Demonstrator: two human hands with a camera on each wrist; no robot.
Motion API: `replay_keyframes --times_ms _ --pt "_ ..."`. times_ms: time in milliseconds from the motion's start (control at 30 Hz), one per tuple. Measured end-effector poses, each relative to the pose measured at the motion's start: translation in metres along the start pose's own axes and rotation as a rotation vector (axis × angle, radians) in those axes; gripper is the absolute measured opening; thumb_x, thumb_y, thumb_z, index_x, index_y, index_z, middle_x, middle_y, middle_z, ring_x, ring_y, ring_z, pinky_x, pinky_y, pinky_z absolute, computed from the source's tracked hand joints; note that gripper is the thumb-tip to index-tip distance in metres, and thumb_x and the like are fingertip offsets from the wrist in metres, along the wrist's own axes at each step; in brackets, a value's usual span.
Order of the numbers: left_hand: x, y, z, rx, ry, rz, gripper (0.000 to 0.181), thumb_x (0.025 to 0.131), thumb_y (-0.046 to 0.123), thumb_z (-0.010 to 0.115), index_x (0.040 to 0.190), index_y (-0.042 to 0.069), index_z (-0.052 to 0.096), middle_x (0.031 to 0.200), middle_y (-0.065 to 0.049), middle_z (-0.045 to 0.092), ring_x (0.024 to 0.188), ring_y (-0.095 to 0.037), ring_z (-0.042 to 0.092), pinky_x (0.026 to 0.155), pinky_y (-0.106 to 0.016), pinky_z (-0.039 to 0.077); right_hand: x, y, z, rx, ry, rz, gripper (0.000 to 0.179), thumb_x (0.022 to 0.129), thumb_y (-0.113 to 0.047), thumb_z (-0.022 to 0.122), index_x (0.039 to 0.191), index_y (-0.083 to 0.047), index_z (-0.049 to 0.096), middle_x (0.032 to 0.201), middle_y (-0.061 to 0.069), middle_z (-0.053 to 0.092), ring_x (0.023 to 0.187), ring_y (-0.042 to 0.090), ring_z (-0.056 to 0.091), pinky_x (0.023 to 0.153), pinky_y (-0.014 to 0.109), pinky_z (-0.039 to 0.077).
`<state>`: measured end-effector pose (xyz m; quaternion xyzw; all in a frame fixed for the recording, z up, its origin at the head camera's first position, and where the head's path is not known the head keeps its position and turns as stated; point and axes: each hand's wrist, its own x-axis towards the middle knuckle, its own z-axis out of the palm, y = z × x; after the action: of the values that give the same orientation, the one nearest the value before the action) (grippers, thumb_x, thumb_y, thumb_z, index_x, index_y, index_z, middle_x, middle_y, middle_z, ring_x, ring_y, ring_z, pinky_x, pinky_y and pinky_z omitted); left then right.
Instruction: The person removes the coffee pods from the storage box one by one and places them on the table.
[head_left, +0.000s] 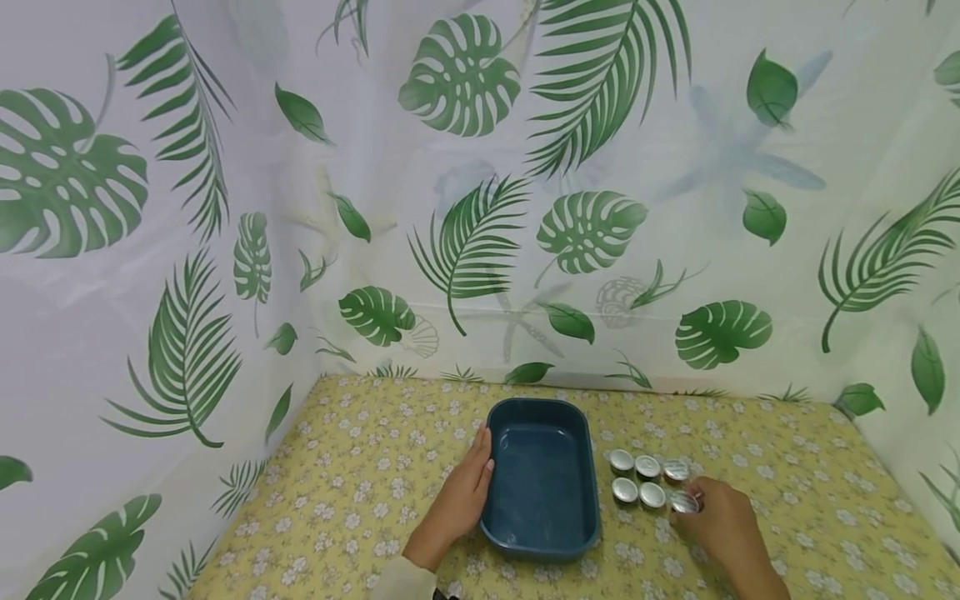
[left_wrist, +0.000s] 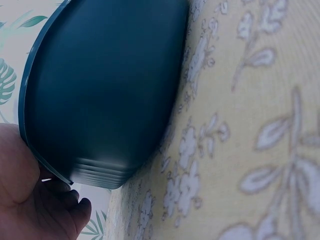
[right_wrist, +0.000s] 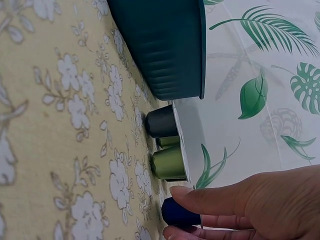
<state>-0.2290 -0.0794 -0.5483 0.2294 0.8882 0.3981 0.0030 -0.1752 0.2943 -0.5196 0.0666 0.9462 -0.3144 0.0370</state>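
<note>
A dark blue rectangular tub [head_left: 540, 492] stands on the table, open side up. My left hand [head_left: 461, 487] rests against the tub's left side, its fingers extended along the rim. To the right of the tub, several foil-topped coffee capsules [head_left: 647, 467] stand in two short rows. At the near right end of these rows, my right hand [head_left: 716, 521] pinches a dark blue capsule [right_wrist: 177, 212] between thumb and fingers. The right wrist view also has a black capsule [right_wrist: 161, 121] and a green capsule [right_wrist: 169, 163] between that hand and the tub.
A yellow floral cloth [head_left: 337, 492] covers the table. White sheeting [head_left: 465, 358] printed with green leaves hangs behind it and along the left and right sides.
</note>
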Motion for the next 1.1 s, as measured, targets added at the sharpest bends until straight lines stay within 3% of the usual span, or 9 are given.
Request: replay_keyframes --times_ms 567,1100 --pt "-0.0001 0.0002 -0.0007 -0.003 -0.002 0.000 0.053 0.114 0.017 0.032 0.161 0.000 0.016 0.169 -0.007 0.003 0.154 -0.028 0.014 0.120 -0.053 0.025 0.0062 0.0014 0.0071 -0.008 0.044 -0.021 0.034 0.078 -0.007 0.085 0.101 0.010 0.068 0.083 0.009 0.070 0.071 0.021 0.065 0.059 0.041 0.052" --pt "-0.0001 0.0009 -0.0013 -0.010 -0.014 -0.010 0.053 0.114 0.018 0.030 0.162 0.002 0.014 0.169 -0.005 0.000 0.155 -0.027 0.012 0.121 -0.052 0.023 0.0071 0.0035 0.0082 0.005 0.031 -0.027 0.039 0.079 -0.011 0.086 0.104 0.011 0.066 0.084 0.009 0.069 0.072 0.022 0.065 0.061 0.042 0.053"
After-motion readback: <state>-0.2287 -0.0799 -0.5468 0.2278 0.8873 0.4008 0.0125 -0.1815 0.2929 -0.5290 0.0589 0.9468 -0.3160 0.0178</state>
